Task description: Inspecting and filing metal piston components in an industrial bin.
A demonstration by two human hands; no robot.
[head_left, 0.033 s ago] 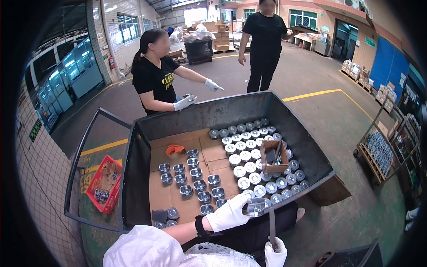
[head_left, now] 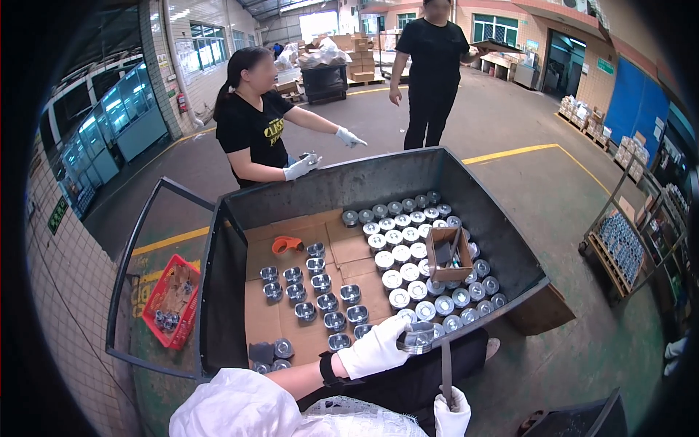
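My left hand (head_left: 373, 351), in a white glove with a black wrist strap, grips a metal piston (head_left: 418, 339) over the near wall of a dark metal bin (head_left: 320, 175). Its grooved side faces me. In my gloved right hand (head_left: 451, 414), at the lower edge, a narrow flat metal file (head_left: 446, 364) stands upright, its upper end close to the held piston. Many pistons (head_left: 402, 255) stand in rows on the bin's right side, crowns up. More pistons (head_left: 325, 302) lie spaced out on cardboard at the left, their hollow sides showing.
An open cardboard box (head_left: 449, 273) with tools rests on the right-hand pistons. An orange tape dispenser (head_left: 287, 245) lies at the bin's far left. A red basket (head_left: 172, 309) sits outside. Two people (head_left: 258, 135) stand beyond the bin; one points with a gloved hand. A loaded trolley (head_left: 619, 244) is at right.
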